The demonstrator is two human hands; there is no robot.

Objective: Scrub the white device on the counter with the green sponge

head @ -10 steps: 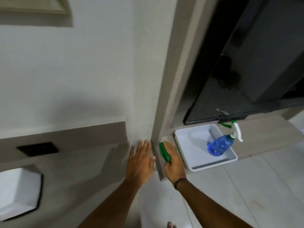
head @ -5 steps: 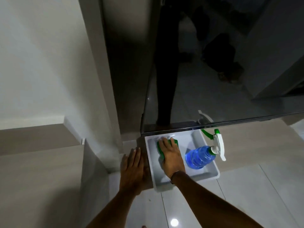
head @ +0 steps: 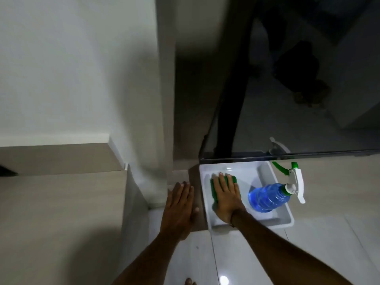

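Both palms flat, gripping nothing — right hand [head: 226, 199] presses sponge [head: 233, 179] into the tray [head: 286, 212], left hand [head: 178, 204] braces me beside it.

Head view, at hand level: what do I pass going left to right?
left hand, lying flat → right hand pressing flat on the green sponge → blue spray bottle → white trigger head

The right hand [head: 226, 199] covers most of the green sponge [head: 234, 179]. At the bottom edge a toe [head: 189, 282] is cut off; at the left edge, a dark object [head: 5, 171].
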